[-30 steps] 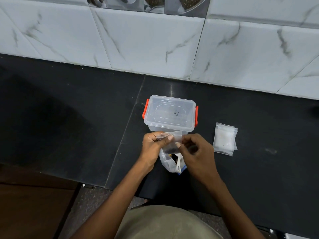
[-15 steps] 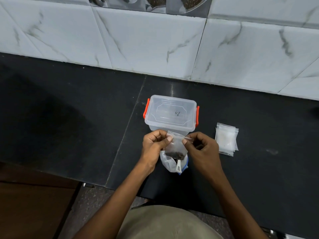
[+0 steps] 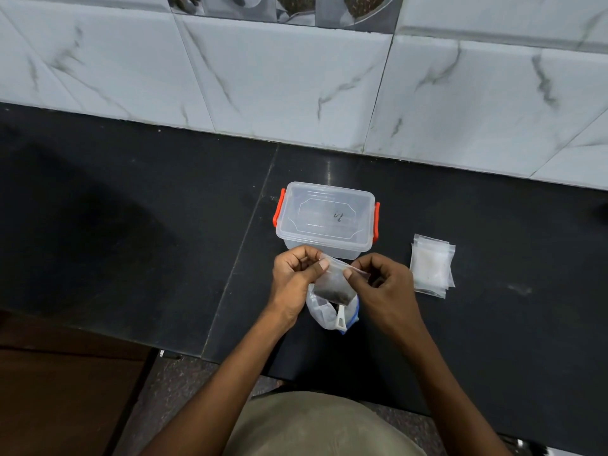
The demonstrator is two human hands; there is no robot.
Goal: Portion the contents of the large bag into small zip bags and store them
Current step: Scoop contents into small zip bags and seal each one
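Note:
A small clear zip bag [image 3: 334, 286] with dark contents in its bottom hangs between my hands. My left hand [image 3: 294, 281] pinches its top left edge, and my right hand [image 3: 381, 287] pinches its top right edge. Directly beneath it, the large white bag [image 3: 324, 315] stands on the black counter [image 3: 164, 241] with its mouth open and a blue strip at its side. A stack of empty small zip bags [image 3: 431, 266] lies to the right. Behind my hands sits a clear plastic box [image 3: 325, 218] with red latches and its lid on.
A marbled white tile wall [image 3: 296, 87] rises behind the counter. The counter's front edge runs just below the large bag, with brown floor at the lower left. My lap fills the bottom centre.
The small bag has been drawn out flat between my hands, which moved slightly apart along its top edge. Its dark contents now show clearly.

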